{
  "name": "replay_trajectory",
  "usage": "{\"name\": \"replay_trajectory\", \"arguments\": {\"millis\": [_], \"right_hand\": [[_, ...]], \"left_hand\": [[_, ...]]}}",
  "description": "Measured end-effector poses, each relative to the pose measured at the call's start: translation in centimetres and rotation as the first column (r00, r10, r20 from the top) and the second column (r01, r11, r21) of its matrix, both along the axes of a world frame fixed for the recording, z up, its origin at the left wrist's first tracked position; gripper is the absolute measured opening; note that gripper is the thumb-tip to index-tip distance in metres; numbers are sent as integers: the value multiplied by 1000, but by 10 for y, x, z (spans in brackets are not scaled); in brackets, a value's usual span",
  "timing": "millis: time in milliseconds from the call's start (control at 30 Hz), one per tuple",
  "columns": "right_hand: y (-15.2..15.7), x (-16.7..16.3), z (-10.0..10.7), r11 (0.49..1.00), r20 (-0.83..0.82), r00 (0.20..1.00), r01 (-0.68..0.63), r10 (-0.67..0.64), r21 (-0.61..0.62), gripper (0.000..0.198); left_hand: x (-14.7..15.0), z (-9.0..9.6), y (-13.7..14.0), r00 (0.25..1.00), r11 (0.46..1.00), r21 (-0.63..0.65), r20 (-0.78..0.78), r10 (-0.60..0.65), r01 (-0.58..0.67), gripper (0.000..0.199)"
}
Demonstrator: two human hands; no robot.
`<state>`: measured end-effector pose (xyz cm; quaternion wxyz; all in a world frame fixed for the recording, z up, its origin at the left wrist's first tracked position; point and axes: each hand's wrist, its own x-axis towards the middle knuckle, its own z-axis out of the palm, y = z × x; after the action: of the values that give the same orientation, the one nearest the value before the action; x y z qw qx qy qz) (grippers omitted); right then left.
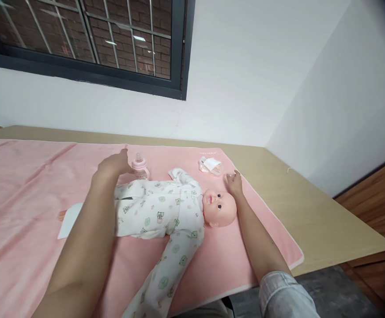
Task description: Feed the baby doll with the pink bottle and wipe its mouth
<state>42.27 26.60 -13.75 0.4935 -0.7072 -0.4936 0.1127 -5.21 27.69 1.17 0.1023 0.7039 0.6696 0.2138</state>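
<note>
A baby doll in a white sleeper with green animal prints lies on its back on a pink blanket, head to the right. My left hand is beside a pink baby bottle that stands upright with its teat showing. The thumb is close to the bottle, with the fingers apart; whether it touches cannot be told. Past the doll's head, my right hand has its fingers around a small clear piece, perhaps a cap, partly hidden by the fingers.
A clear and white packet lies near the blanket's far right corner. The blanket covers much of a wooden table that meets a white wall. A white sheet is at the doll's foot. A barred window is above.
</note>
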Motion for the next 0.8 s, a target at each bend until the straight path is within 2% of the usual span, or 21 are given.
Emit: {"name": "replay_trajectory", "arguments": {"millis": [33, 67, 100, 133, 200, 267, 333, 400, 433, 467, 500, 533, 567, 600, 633, 733, 800], "right_hand": [[0, -1, 0, 1000, -8, 1000, 2, -2, 2, 70], [-1, -1, 1, 1000, -15, 1000, 8, -8, 4, 70], [-2, -2, 2, 1000, -20, 1000, 15, -15, 6, 68], [-3, -3, 3, 1000, -20, 1000, 23, -22, 16, 67], [-7, -5, 8, 996, 3, 999, 32, -32, 83, 62], [-13, -8, 14, 975, 75, 997, 19, -36, 220, 52], [-19, -13, 22, 935, 179, 983, -28, -38, 354, 43], [-23, -19, 29, 905, 281, 960, -111, -10, 411, 40], [-25, -23, 31, 897, 323, 946, -159, 19, 413, 39], [-25, -27, 33, 890, 356, 933, -207, 55, 405, 38], [-25, -31, 33, 885, 382, 920, -253, 94, 391, 38], [-24, -35, 33, 879, 402, 906, -294, 131, 375, 37], [-23, -39, 32, 875, 418, 893, -330, 167, 355, 37], [-22, -42, 30, 873, 430, 880, -361, 202, 329, 36], [-20, -44, 29, 873, 443, 865, -389, 236, 295, 36], [-16, -50, 25, 874, 469, 823, -447, 320, 188, 34], [-16, -53, 25, 877, 466, 816, -455, 341, 155, 33]], "left_hand": [[5, 9, -10, 992, 994, -41, -75, 100, -103, 100], [13, 19, -22, 988, 995, -12, -122, 99, -101, 95], [23, 29, -34, 976, 984, 90, -141, 165, -153, 89], [34, 38, -46, 971, 972, 190, -167, 172, -139, 80], [61, 53, -67, 974, 933, 359, -195, 115, -38, 66], [90, 61, -81, 986, 911, 397, -162, -49, 110, 55], [119, 63, -86, 967, 889, 379, -104, -233, 255, 47], [147, 60, -84, 912, 871, 293, -10, -410, 395, 42], [161, 58, -82, 862, 845, 232, 53, -505, 481, 40], [174, 55, -78, 787, 795, 163, 127, -604, 584, 40], [187, 52, -74, 696, 721, 104, 197, -690, 685, 40], [200, 47, -69, 611, 637, 42, 241, -754, 769, 40], [211, 43, -64, 557, 571, -30, 267, -787, 821, 42], [222, 38, -59, 540, 533, -106, 278, -794, 839, 43], [232, 32, -54, 558, 525, -190, 269, -785, 830, 44], [258, 15, -40, 687, 556, -456, 192, -701, 695, 47], [269, 4, -33, 717, 544, -550, 154, -680, 634, 45]]}}
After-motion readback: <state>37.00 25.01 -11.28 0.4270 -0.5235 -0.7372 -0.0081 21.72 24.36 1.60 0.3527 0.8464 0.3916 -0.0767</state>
